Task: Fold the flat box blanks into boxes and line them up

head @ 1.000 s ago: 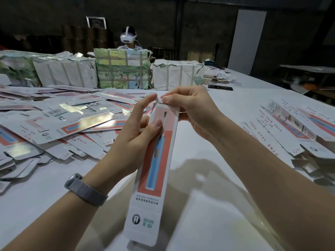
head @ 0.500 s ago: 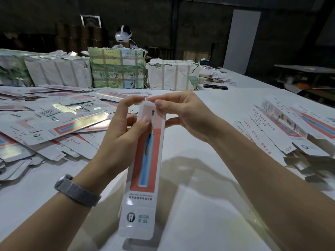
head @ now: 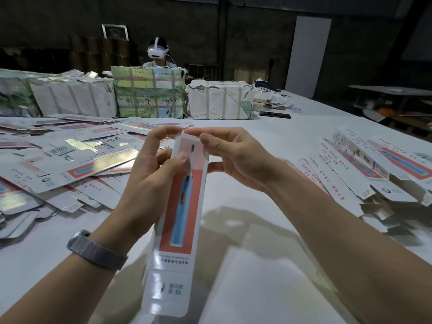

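Pinching the upright box (head: 180,206) near its top, left hand (head: 149,174) curled round one edge, right hand (head: 236,157) nipping the end flap just beyond its fingers (head: 205,139), suggests tucking squarely while steadying above the tabletop (head: 268,141).

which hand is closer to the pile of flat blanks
Left. The left hand, gripping the box, is right beside the pile of flat blanks; the right hand holds the box's top on the far side from the pile.
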{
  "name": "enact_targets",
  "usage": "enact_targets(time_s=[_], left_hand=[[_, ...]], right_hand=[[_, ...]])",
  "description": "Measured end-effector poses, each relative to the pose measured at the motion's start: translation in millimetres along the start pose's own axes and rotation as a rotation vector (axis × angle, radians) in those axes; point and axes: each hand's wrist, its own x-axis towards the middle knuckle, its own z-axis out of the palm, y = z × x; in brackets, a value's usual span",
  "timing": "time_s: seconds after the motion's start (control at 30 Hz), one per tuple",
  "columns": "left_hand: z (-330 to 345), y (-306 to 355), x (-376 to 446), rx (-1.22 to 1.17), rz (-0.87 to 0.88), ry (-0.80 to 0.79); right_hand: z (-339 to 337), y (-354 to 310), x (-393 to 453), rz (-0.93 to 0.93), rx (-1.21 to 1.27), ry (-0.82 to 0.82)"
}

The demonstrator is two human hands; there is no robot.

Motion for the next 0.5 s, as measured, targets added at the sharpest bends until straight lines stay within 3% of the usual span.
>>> enact_targets(time_s=[0.1,0.2,0.3,0.37,0.5], left_hand=[[1.0,-1.0,0.4,0.007,0.007,0.017],[2.3,-6.6,4.7,-0.022,0.009,0.053],[1.8,-9.9,7.9,-0.041,0.002,0.120],[0.2,-11.7,9.3,-0.035,0.010,0.136],[-5.7,-17.0,10.9,-0.136,-0.023,-0.081]], right_hand=[[1.1,2.4,-2.8,0.043,0.007,-0.049],[9.5,0.0,0.3,0.007,-0.140,0.056],[23.0,-3.8,2.1,-0.131,-0.520,0.303],[28.8,-8.5,1.7,-0.190,-0.752,0.348],[30.9,-25.3,1.1,-0.012,-1.007,0.287]])
